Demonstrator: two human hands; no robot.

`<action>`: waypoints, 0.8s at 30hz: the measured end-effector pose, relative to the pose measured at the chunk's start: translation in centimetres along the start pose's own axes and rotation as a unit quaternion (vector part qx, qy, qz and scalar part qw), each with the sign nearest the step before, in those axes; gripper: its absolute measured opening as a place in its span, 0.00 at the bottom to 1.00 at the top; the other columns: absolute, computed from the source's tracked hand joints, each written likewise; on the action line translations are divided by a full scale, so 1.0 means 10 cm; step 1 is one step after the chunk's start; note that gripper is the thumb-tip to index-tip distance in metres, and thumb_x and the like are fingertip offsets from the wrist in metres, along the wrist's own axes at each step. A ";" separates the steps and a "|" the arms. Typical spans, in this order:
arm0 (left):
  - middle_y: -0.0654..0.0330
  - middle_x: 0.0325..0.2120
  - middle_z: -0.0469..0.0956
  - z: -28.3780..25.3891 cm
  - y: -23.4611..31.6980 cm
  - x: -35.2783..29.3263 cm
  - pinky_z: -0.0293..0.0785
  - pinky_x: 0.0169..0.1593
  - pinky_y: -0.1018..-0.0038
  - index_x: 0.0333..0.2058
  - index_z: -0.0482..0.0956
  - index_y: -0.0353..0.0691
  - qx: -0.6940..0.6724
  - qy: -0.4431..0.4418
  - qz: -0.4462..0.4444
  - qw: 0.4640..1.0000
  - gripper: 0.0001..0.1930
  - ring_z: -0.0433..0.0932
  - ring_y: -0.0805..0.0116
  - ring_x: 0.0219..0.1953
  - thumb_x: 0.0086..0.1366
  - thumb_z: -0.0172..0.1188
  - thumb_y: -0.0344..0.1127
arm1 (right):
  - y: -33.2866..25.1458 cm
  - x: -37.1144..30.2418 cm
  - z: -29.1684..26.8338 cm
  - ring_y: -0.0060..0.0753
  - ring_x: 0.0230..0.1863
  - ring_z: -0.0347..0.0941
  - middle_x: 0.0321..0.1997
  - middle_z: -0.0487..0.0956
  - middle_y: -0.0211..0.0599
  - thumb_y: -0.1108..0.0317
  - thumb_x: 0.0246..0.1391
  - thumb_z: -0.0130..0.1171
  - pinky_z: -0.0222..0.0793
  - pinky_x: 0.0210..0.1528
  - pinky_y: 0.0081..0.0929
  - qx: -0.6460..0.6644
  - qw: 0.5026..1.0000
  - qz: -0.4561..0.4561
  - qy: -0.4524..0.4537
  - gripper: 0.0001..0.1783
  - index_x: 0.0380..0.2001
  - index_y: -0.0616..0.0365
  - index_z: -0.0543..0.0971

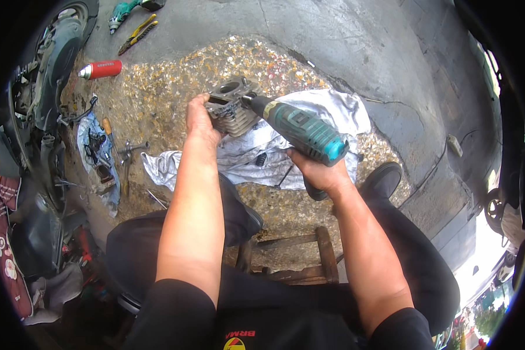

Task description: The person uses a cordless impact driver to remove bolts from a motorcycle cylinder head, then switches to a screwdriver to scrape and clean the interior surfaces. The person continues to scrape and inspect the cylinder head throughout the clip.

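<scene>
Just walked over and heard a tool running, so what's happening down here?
A seated person's left hand steadies a finned metal engine cylinder over a white cloth on the ground. Their right hand grips a teal cordless power tool, its tip against the cylinder. A red spray can and pliers lie to the left.

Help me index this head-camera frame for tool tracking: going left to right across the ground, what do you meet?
Red spray can → yellow-handled pliers → left hand → metal engine cylinder → teal cordless drill → right hand → black shoe.
</scene>
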State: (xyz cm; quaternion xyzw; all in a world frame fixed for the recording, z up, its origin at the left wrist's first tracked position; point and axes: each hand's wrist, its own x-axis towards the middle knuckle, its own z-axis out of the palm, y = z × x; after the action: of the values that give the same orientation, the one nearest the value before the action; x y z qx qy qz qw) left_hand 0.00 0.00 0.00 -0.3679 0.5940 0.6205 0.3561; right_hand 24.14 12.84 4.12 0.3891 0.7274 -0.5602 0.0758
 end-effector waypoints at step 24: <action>0.51 0.42 0.81 0.04 -0.06 0.04 0.79 0.46 0.61 0.46 0.79 0.32 0.089 -0.010 0.096 0.991 0.17 0.82 0.58 0.41 0.62 0.62 0.37 | -0.21 0.40 -0.83 0.31 0.24 0.78 0.25 0.81 0.37 0.71 0.52 0.67 0.77 0.30 0.31 0.269 0.914 0.205 -0.224 0.06 0.31 0.63 0.81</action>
State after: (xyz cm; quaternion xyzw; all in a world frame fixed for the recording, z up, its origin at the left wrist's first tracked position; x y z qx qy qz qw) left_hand 0.32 0.39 -0.59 -0.2698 0.6755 0.6004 0.3324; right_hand 22.79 21.89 6.55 0.4001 0.4172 -0.7792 0.2422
